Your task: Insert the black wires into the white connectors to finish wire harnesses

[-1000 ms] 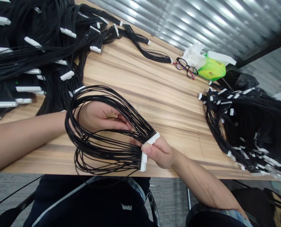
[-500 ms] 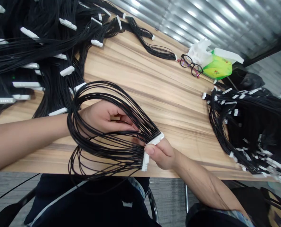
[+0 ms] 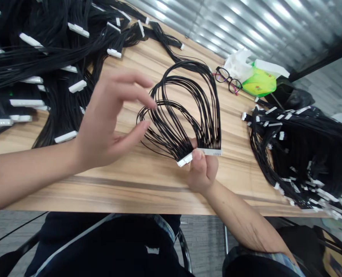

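Observation:
A wire harness (image 3: pixel 214 111) of many thin black wires, looped over, has white connectors at its two ends. My right hand (image 3: pixel 202 171) pinches both ends between thumb and fingers: one white connector (image 3: pixel 185 159) points down to the left, the other white connector (image 3: pixel 210 151) lies almost level. The wire loops stand up and away from that hand above the table. To the left of the loops is my left hand (image 3: pixel 107 115), empty, its fingers curved and apart. Its fingertips come close to the outer wires; whether they touch I cannot tell.
A big heap of black harnesses (image 3: pixel 58 73) with white connectors covers the left of the wooden table (image 3: pixel 125 192). Another pile (image 3: pixel 312 150) lies at the right. Eyeglasses (image 3: pixel 228 79) and a green tissue pack (image 3: pixel 259 82) lie near the back edge, by a corrugated metal panel (image 3: pixel 217 23).
My left hand has come out of the wire loop and moved left and up, its fingers spreading. My right hand has turned the harness, so its loops now point up and away.

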`<action>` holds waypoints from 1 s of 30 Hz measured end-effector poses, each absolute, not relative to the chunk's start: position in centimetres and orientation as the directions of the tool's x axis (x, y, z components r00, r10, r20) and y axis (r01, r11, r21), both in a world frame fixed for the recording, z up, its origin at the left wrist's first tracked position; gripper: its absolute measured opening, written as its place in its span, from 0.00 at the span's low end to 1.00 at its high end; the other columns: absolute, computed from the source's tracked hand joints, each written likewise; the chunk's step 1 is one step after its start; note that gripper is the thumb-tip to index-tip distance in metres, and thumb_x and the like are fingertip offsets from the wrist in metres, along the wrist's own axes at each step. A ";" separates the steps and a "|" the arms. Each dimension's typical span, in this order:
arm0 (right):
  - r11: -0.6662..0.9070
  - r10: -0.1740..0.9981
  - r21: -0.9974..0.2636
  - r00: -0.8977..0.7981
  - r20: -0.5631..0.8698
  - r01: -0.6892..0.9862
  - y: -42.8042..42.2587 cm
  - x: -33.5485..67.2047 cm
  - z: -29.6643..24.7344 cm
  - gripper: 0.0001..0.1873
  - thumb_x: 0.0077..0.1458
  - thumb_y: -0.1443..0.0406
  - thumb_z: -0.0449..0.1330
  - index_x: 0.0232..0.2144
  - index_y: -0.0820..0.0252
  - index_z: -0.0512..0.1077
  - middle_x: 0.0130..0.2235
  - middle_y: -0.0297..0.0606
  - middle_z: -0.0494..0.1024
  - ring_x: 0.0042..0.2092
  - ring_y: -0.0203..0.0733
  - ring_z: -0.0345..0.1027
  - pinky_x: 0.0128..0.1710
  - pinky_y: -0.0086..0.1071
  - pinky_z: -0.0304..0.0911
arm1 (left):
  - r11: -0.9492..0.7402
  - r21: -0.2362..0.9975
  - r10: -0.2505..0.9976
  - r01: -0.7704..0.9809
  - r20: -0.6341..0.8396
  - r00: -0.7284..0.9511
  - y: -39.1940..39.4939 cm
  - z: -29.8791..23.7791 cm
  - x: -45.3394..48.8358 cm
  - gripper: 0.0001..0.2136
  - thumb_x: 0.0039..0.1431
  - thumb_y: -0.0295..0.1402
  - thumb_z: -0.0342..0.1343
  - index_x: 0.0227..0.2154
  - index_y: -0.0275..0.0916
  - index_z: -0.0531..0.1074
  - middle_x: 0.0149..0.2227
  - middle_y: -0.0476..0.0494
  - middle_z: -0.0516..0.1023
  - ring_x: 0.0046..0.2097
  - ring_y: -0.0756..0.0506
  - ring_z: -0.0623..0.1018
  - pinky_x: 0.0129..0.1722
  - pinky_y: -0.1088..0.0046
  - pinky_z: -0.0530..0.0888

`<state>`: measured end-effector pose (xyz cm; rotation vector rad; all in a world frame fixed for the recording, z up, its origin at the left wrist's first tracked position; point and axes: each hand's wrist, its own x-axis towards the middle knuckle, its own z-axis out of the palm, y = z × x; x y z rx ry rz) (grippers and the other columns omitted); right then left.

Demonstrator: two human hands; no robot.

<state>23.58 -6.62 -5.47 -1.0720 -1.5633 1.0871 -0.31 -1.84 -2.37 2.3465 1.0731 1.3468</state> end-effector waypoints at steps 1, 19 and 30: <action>0.274 0.951 -0.947 -0.191 0.242 0.166 -6.7 23.5 -5.3 0.20 0.68 0.43 0.51 0.37 0.47 0.71 0.25 0.33 0.70 0.27 0.44 0.64 0.29 0.41 0.63 | -0.759 0.438 0.626 0.482 0.694 0.355 -2.2 -2.1 -0.4 0.06 0.69 0.32 0.60 0.46 0.49 0.72 0.54 0.52 0.78 0.52 0.47 0.78 0.59 0.61 0.70; 0.464 0.876 -0.859 -0.254 0.410 0.215 -6.8 22.6 -5.1 0.15 0.72 0.56 0.51 0.32 0.51 0.68 0.26 0.32 0.69 0.27 0.40 0.64 0.29 0.38 0.61 | -0.910 0.130 0.384 0.393 0.620 0.684 -1.6 -1.9 -1.6 0.11 0.70 0.35 0.60 0.46 0.64 0.79 0.40 0.61 0.85 0.39 0.48 0.79 0.41 0.66 0.68; 0.620 0.776 -0.713 -0.392 0.495 0.327 -5.9 22.6 -4.0 0.17 0.74 0.60 0.46 0.29 0.53 0.61 0.27 0.30 0.61 0.27 0.36 0.56 0.28 0.36 0.52 | -0.931 0.100 0.351 0.352 0.518 0.780 -1.4 -1.2 -0.8 0.10 0.76 0.37 0.49 0.41 0.50 0.76 0.40 0.55 0.84 0.39 0.48 0.79 0.38 0.68 0.68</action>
